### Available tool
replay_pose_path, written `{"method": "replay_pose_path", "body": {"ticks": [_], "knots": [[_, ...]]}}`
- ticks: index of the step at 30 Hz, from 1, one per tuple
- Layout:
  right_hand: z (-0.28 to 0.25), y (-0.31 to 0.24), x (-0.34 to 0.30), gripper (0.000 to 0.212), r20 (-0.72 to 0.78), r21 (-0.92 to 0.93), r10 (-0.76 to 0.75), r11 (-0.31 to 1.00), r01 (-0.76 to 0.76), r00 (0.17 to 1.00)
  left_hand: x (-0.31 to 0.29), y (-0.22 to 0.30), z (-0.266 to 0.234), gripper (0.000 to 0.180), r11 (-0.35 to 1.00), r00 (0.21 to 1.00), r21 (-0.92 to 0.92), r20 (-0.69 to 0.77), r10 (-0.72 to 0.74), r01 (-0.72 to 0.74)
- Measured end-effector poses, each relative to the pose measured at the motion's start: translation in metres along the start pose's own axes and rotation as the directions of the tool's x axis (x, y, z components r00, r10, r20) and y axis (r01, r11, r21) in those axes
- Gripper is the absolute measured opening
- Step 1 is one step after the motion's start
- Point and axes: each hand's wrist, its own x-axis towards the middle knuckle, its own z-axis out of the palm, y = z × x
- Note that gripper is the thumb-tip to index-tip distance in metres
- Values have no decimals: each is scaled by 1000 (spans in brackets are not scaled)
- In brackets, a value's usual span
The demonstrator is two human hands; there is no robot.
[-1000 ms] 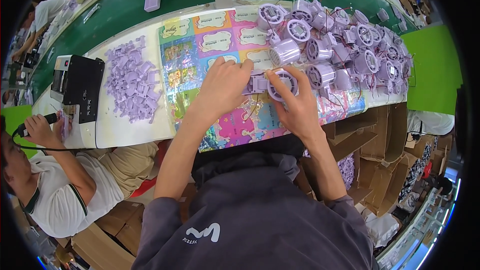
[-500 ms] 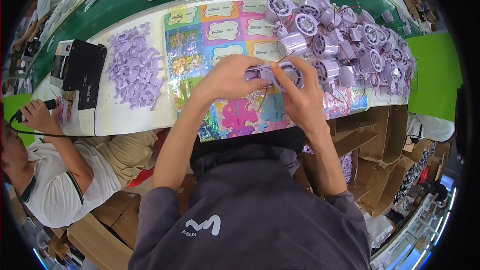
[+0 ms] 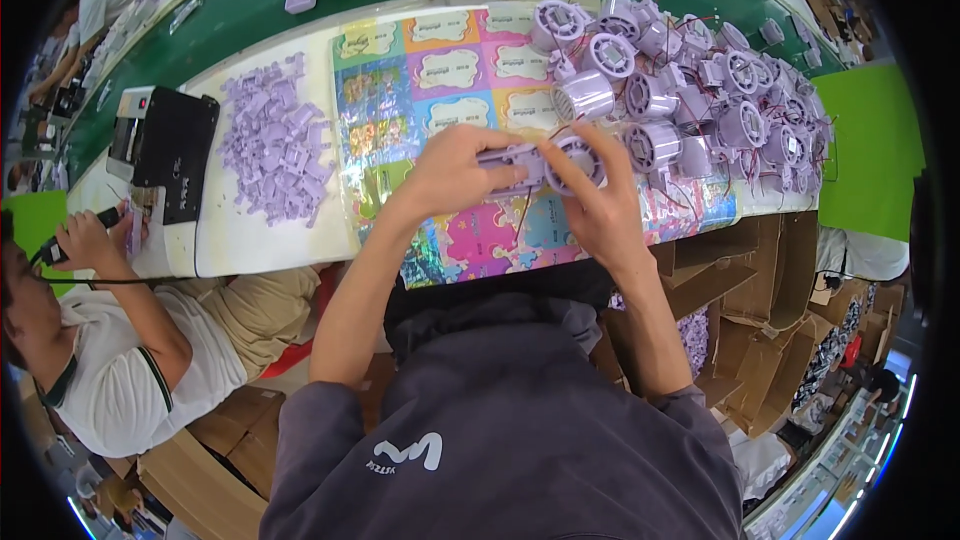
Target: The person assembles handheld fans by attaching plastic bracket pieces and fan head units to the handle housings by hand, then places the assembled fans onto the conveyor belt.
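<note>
While both bare hands work over the middle of the surface (image 3: 255, 252), a purple plastic part (image 3: 534, 166) sits between them, above the colourful printed sheet (image 3: 476, 238); whether it touches the sheet cannot be told. Its long axis runs nearly level, from 9 o'clock to 3 o'clock, with the round, ring-like end pointing to 3 o'clock and the narrower end to 9 o'clock. The left hand (image 3: 448, 172) comes in from 7 o'clock, its fingers pinching the narrow end, one along the upper edge and one along the lower. The right hand (image 3: 608, 205) reaches in from 5 o'clock; its fingers grip the round end, two of them forked apart across it, while the others are partly hidden. A thin red wire (image 3: 523, 215) hangs from the part toward 6 o'clock. A heap of similar round-ended parts (image 3: 695, 100) lies toward 2 o'clock, its nearest pieces just beside the right hand. At 9 o'clock, well apart, is a pile of small purple pieces (image 3: 275, 145), with a black box (image 3: 190, 155) beyond it. A co-worker (image 3: 130, 360) sits toward 8 o'clock, and open cartons (image 3: 760, 280) stand toward 4 o'clock.
</note>
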Motion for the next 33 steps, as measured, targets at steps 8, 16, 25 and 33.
{"method": "replay_pose_path", "body": {"ticks": [8,16,25,33], "knots": [[14,0,-6,75,-122,201,158,971,-132,980,-15,7,-23,38,984,996,-172,-81,38,-51],[47,-4,-10,49,67,261,182,946,-193,981,6,16,-95,31,950,945,-312,-314,-97,-7],[51,-9,22,62,430,902,378,-134,-412,820,-24,13,-45,39,943,994,-333,-105,-19,-17],[20,-17,35,66,262,868,397,301,-394,880,-31,11,-28,35,965,987,-262,-149,-57,17]]}}
